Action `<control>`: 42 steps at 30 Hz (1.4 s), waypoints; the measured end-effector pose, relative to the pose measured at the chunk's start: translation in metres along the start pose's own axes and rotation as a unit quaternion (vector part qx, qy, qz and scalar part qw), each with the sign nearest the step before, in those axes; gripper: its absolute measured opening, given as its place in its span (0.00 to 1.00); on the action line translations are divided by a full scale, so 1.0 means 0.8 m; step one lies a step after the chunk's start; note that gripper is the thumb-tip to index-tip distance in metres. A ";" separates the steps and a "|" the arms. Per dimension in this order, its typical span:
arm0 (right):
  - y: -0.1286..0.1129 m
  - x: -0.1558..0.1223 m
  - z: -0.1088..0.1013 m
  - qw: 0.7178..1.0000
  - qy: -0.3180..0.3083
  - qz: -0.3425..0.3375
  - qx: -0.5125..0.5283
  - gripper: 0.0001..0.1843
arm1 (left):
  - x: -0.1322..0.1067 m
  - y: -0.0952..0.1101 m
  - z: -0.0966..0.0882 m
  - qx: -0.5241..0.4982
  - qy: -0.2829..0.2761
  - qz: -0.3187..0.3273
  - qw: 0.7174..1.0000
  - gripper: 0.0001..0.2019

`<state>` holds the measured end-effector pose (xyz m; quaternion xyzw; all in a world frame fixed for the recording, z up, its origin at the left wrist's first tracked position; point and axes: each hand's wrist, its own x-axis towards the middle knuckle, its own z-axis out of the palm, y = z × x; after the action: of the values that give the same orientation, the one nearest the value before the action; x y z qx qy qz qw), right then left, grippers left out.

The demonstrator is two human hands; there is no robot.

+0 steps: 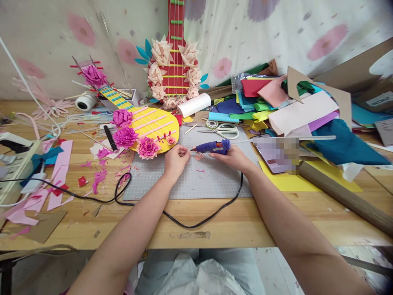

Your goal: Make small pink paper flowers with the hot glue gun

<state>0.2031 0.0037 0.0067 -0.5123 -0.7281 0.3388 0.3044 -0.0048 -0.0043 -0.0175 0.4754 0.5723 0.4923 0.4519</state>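
My right hand (233, 157) is wrapped round a blue hot glue gun (211, 147), whose nozzle points left. A long pale glue stick (291, 138) runs out of its back end. Close to the nozzle tip, the fingers of my left hand (176, 159) are pinched together; what they hold is too small to make out. Just left of that hand lies a yellow paper guitar (156, 119) with pink strips and white strings. Magenta and pink paper flowers (148, 147) line its lower edge. Beneath both hands is a grey cutting mat (190, 184).
Scissors (227, 130) and a white paper roll (194, 105) lie behind my hands. A red guitar (175, 69) with peach flowers stands at the back. Crepe paper (303, 114) is heaped right, beside a phone (273, 155). A black cord (196, 226) loops along the front; pink scraps (61, 176) litter the left.
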 end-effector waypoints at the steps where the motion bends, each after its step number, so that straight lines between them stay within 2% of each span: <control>1: 0.000 0.000 0.000 1.000 0.000 0.000 0.000 0.19 | 0.000 0.000 0.000 -0.004 0.001 -0.002 1.000 0.05; 17: 0.006 0.000 -0.007 0.999 -0.008 0.019 -0.031 0.20 | 0.001 0.001 -0.001 -0.030 -0.001 -0.016 0.999 0.06; 21: 0.011 0.002 -0.009 0.995 0.065 0.067 -0.016 0.21 | 0.001 0.004 -0.001 -0.059 0.010 -0.032 0.998 0.07; 25: 0.020 0.010 -0.004 0.974 0.170 0.147 -0.021 0.23 | 0.000 0.007 0.000 -0.088 0.014 -0.044 0.995 0.09; 28: 0.024 0.020 0.001 0.963 0.217 0.155 -0.047 0.25 | -0.003 0.009 0.002 -0.096 0.010 -0.046 0.994 0.10; 36: 0.020 0.037 0.006 0.947 0.199 0.178 -0.178 0.26 | -0.015 0.026 0.005 -0.196 -0.009 -0.095 0.976 0.08; 39: 0.020 0.031 0.005 0.950 0.204 0.145 -0.187 0.28 | -0.015 0.031 0.003 -0.242 -0.012 -0.117 0.963 0.08; 42: 0.022 0.018 -0.001 0.940 0.249 0.103 -0.207 0.30 | -0.015 0.037 0.002 -0.290 -0.023 -0.145 0.946 0.06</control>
<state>0.2093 0.0218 -0.0053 -0.7043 -0.6262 0.0717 0.3266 0.0013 -0.0140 0.0121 0.2469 0.4565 0.5554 0.6497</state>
